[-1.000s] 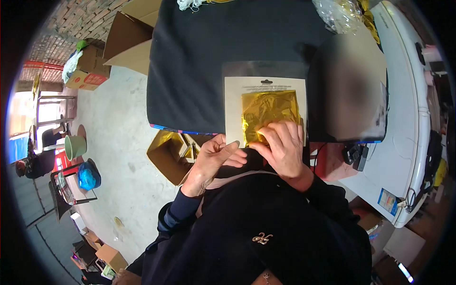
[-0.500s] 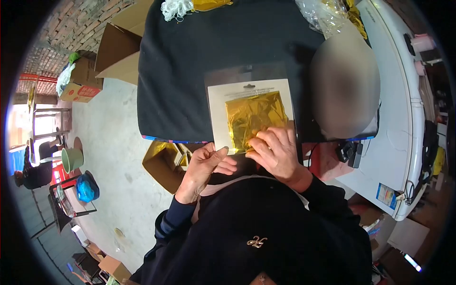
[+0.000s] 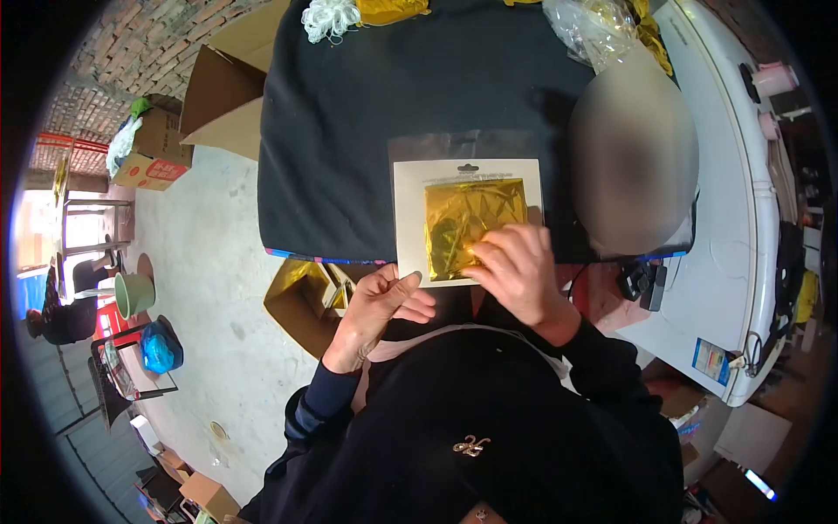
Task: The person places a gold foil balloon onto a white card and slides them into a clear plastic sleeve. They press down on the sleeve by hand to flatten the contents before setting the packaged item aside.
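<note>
A white card (image 3: pixel 408 210) with a folded gold foil packet (image 3: pixel 471 210) on it lies at the near edge of the black cloth (image 3: pixel 332 131). Clear plastic film (image 3: pixel 432 147) reaches past the card's far edge. My left hand (image 3: pixel 380 306) pinches the card's near left corner between thumb and fingers. My right hand (image 3: pixel 519 275) rests with bent fingers on the foil's lower right part; whether it grips anything there is hidden under the fingers.
White strings (image 3: pixel 330 17) and clear crumpled plastic (image 3: pixel 594 31) lie at the cloth's far side. An open cardboard box (image 3: pixel 297 306) stands below the near left edge. Right of the cloth is a white surface (image 3: pixel 733 210). Another person (image 3: pixel 65 306) is far left.
The card and foil sit slightly further right and nearer to me in the view. My right hand has shifted a little right and up, its fingers still at the foil.
</note>
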`<state>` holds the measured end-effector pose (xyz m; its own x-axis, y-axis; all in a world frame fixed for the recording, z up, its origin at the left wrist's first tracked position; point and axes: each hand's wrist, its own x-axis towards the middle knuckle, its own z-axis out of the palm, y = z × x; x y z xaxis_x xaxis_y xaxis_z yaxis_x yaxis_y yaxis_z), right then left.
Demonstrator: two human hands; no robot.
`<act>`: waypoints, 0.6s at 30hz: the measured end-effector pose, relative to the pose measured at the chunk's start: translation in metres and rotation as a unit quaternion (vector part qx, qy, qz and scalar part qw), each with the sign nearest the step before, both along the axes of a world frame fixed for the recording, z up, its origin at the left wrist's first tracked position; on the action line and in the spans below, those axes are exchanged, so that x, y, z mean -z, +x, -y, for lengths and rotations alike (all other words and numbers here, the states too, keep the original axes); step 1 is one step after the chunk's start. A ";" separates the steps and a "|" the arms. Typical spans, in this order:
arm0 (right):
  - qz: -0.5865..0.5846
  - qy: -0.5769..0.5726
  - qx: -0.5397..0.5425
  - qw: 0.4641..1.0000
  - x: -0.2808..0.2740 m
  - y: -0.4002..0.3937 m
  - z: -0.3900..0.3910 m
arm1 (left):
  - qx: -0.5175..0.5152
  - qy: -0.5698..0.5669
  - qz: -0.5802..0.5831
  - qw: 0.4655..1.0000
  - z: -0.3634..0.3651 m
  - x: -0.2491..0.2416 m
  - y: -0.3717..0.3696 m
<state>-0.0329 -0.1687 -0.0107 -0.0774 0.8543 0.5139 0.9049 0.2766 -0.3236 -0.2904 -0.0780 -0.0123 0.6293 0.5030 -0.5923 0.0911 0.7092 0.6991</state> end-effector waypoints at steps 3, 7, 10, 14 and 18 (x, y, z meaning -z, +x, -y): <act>-0.017 0.017 0.045 0.999 -0.010 0.023 0.026 | -0.018 0.042 0.006 0.999 0.005 -0.006 0.005; -0.126 -0.071 0.138 0.980 -0.014 0.030 0.067 | -0.017 0.041 0.028 0.999 0.005 0.002 0.000; -0.299 -0.181 0.171 0.921 -0.007 0.023 0.087 | -0.016 0.035 0.011 0.999 0.006 0.002 0.001; -0.629 -0.216 0.141 0.733 0.002 0.019 0.083 | -0.027 0.012 0.018 0.999 0.008 0.007 -0.005; -0.706 -0.187 0.155 0.666 -0.011 0.008 0.079 | -0.029 -0.018 0.032 0.999 0.010 0.007 -0.016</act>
